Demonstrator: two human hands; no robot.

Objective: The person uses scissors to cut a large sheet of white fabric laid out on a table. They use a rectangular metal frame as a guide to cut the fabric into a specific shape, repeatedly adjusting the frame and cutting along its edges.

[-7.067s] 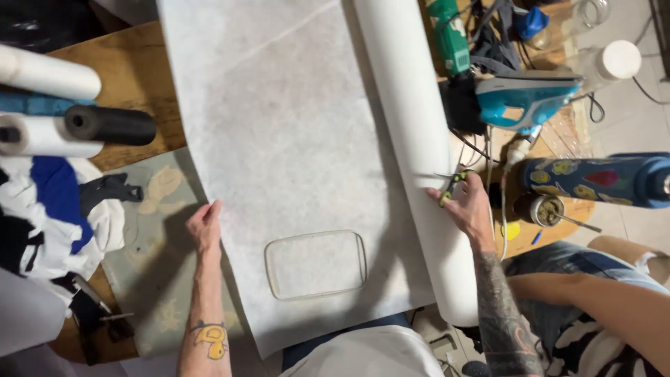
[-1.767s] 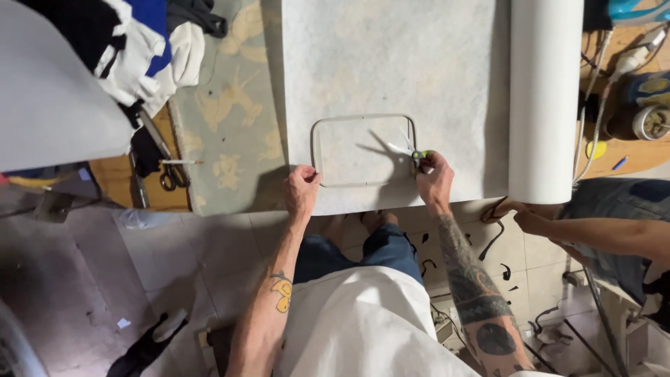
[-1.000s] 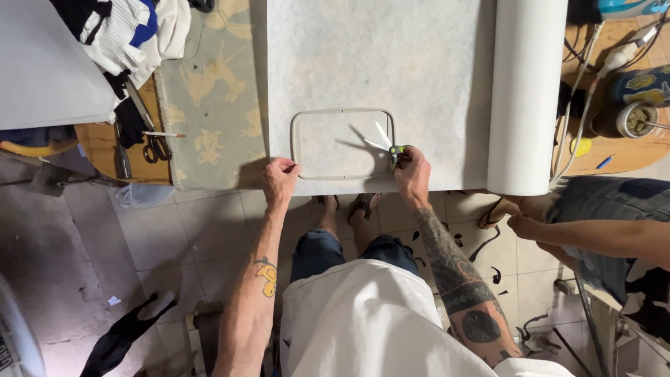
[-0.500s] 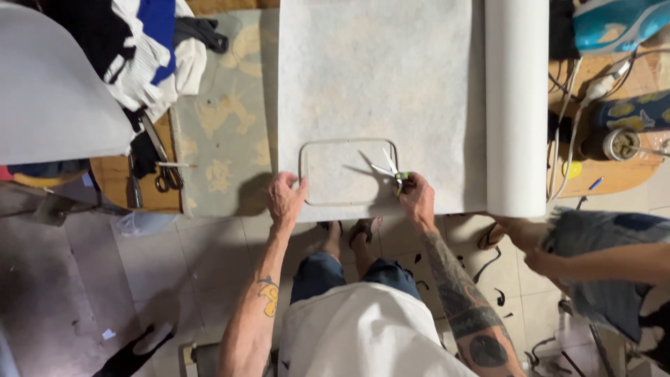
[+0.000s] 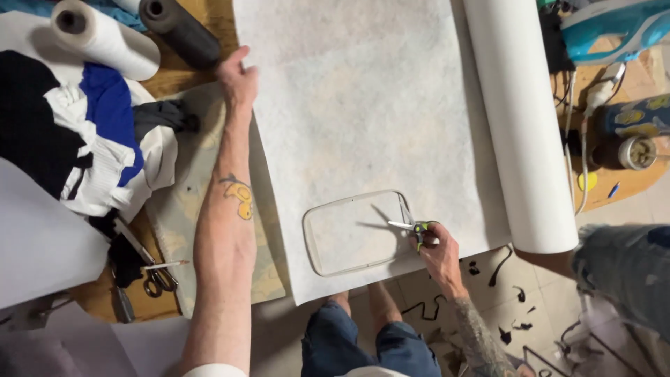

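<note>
**Q:** Since the last entry, what moved?

**Me:** Half a second back my left hand sat at the near edge of the sheet beside the frame; now my left hand (image 5: 238, 78) is stretched far up the table, resting at the left edge of the white stabiliser sheet (image 5: 363, 105). My right hand (image 5: 438, 248) has stayed by the frame's right side.

**Q:** Head view, hand states?

**Me:** Left: fingers loosely curled, palm down on the sheet's edge, gripping nothing that I can make out. Right: closed around small green-handled scissors (image 5: 414, 227), blades pointing left over the frame's right rim.

**Q:** Where is the frame?

**Me:** Rounded rectangular hoop frame (image 5: 354, 233) lies flat on the sheet, near its front edge, just left of my right hand. Whether the blades touch the frame, I cannot tell.

**Q:** Surroundings?

**Me:** White roll (image 5: 516, 119) lies along the sheet's right side. Patterned mat (image 5: 183, 230) shows under my left forearm. Black, white and blue clothing (image 5: 84, 139) is heaped at the left; a white roll (image 5: 105, 38) and a dark roll (image 5: 180, 29) lie beyond it. Larger scissors (image 5: 157, 279) rest at the mat's near-left corner. A teal iron (image 5: 614, 28) sits at the top right. Another person's denim-clad leg (image 5: 624, 272) is at the right edge.
</note>
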